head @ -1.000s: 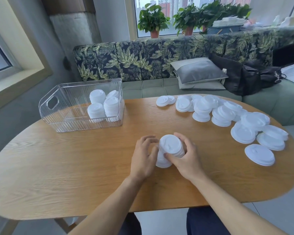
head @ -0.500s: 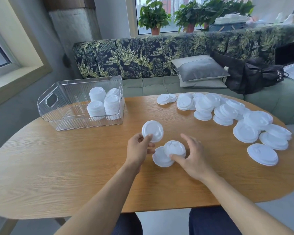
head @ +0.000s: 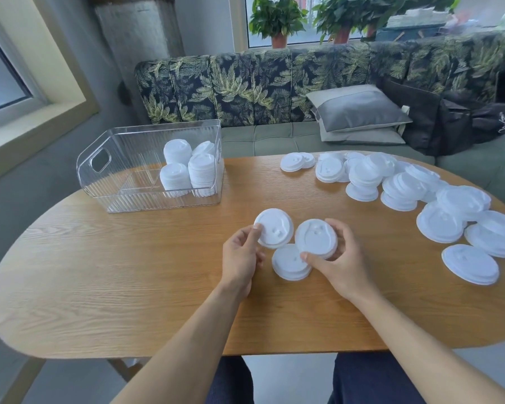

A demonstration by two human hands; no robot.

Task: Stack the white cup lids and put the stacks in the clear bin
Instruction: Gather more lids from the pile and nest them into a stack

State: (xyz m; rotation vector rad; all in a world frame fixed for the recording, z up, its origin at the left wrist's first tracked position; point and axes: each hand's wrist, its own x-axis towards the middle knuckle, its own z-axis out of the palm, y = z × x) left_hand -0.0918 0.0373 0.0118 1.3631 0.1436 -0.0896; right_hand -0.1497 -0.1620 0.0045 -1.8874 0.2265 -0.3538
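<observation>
My left hand (head: pixel 241 255) pinches a single white lid (head: pixel 274 228) by its edge, tilted up above the wooden table (head: pixel 129 275). My right hand (head: pixel 337 262) grips a short stack of white lids (head: pixel 316 239) just to the right of it. A small stack of lids (head: pixel 290 263) lies flat on the table between and below both hands. The clear bin (head: pixel 129 158) stands at the back left and holds several lid stacks (head: pixel 187 172) in its right end. Many loose lids (head: pixel 405 188) are spread across the table's right side.
A leaf-patterned sofa (head: pixel 260 88) with grey cushions (head: pixel 359 107) and a black bag (head: pixel 455 123) runs behind the table. Potted plants (head: pixel 277 18) stand on the sill. The table's left half and front strip are bare wood.
The tall stack that both hands held has been split. My left hand lifted one lid off and now holds it closer to the right hand's stack. The camera moved nearer.
</observation>
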